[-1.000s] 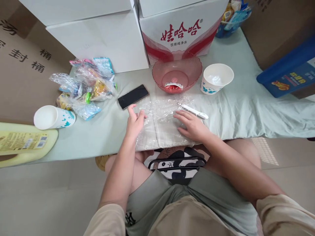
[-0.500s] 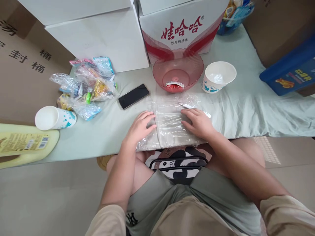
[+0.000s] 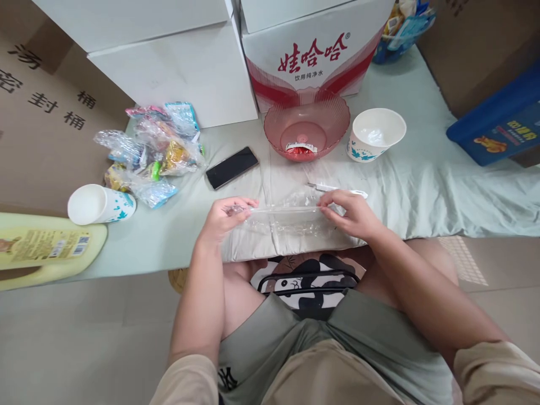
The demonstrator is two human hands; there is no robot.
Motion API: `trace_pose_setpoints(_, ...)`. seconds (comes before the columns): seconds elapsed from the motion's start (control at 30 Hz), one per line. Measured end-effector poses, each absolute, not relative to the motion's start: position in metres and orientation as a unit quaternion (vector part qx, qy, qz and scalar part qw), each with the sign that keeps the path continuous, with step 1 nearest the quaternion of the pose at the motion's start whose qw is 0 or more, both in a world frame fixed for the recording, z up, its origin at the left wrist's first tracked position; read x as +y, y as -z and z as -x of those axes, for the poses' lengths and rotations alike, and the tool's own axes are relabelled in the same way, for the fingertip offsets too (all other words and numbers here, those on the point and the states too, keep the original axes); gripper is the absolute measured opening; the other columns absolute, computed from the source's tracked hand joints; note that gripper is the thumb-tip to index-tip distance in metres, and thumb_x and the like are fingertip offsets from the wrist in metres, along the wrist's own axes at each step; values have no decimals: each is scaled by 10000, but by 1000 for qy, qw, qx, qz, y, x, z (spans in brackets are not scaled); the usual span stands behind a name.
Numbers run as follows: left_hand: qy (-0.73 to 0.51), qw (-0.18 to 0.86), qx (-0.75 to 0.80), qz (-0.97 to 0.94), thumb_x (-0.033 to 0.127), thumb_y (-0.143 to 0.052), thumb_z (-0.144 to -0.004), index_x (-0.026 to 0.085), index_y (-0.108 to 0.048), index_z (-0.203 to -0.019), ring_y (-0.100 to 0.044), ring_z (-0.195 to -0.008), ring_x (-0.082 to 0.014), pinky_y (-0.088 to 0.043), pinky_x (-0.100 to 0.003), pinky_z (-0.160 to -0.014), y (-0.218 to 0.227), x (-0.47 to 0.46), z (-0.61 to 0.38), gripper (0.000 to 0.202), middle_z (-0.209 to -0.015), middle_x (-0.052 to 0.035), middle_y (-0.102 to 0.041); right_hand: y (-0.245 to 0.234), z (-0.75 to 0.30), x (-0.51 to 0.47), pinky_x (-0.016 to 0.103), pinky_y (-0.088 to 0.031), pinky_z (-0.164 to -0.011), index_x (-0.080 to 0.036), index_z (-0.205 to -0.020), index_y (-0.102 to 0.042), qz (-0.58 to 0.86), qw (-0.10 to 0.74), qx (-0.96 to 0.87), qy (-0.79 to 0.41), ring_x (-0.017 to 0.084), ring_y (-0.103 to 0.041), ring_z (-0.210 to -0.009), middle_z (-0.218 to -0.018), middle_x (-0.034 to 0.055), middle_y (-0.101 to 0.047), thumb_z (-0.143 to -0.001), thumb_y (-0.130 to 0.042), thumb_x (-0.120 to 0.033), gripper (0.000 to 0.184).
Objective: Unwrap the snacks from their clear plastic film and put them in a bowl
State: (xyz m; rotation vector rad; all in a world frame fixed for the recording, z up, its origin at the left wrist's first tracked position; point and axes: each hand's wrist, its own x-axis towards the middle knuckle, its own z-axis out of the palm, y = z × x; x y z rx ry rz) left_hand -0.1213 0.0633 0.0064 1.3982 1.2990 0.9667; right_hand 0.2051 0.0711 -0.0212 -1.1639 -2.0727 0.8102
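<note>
A clear plastic bag [image 3: 287, 219] is stretched sideways between my two hands, low over the front of the cloth-covered table. My left hand [image 3: 225, 216] pinches its left end between thumb and fingers. At the right end, my right hand [image 3: 348, 211] grips the bag in the same way. Just beyond my right hand lies a slim white utility knife [image 3: 337, 189], its metal tip pointing left. Behind the bag stands a pink see-through bowl [image 3: 307, 126] with a red-and-white wrapped item in it.
Left of the bowl lie a black phone [image 3: 232, 167], a pile of wrapped packets [image 3: 156, 152] and a paper cup [image 3: 101, 203] on its side. A paper tub [image 3: 377, 134] stands to the right. White cartons [image 3: 316, 56] line the back; a blue container [image 3: 498, 115] is far right.
Both hands have closed on the plastic bag, which lay flat under them, and pulled its edge taut between them. My left hand has shifted left.
</note>
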Motion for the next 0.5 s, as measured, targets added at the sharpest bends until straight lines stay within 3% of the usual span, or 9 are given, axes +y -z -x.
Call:
trace_pose_setpoints(0.1, -408, 565, 528, -485, 583, -848, -634, 199, -580, -712, -719, -689, -206, -599, -349, -650, -13, 60, 120, 475, -765, -66, -733, 16, -205, 67, 316, -526, -653, -201, -928, -594, 422, 315, -702, -479, 170, -650, -645, -716, 37, -694, -1000, -488, -460, 289)
trace_pose_setpoints(0.2, -415, 549, 579, -438, 574, -801, -692, 214, -529, -805, -584, -459, -111, -414, -209, -411, -11, 66, 116, 466, -675, -3, -689, 17, -203, 67, 314, -537, -664, -190, -1121, -576, 430, 313, -685, -497, 176, -665, -708, -791, 40, -713, -910, -612, -505, 381)
trace_pose_setpoints(0.3, -411, 488, 638, -431, 524, -715, -778, 229, -510, -858, -456, -367, -84, -300, -187, -356, -6, 75, 115, 368, -562, 51, -603, 20, -202, 69, 320, -548, -679, -180, -1142, -607, 438, 261, -717, -475, 185, -672, -743, -842, 45, -712, -806, -716, -448, 443)
trace_pose_setpoints(0.5, -307, 308, 713, -550, 419, -594, -887, 227, -552, -813, -450, -428, -118, -323, -217, -445, 8, 80, 124, 210, -467, 58, -485, 16, -203, 70, 268, -445, -457, -194, -1172, -596, 501, 258, -642, -520, 94, -544, -453, -920, 35, -697, -896, -545, -387, 341)
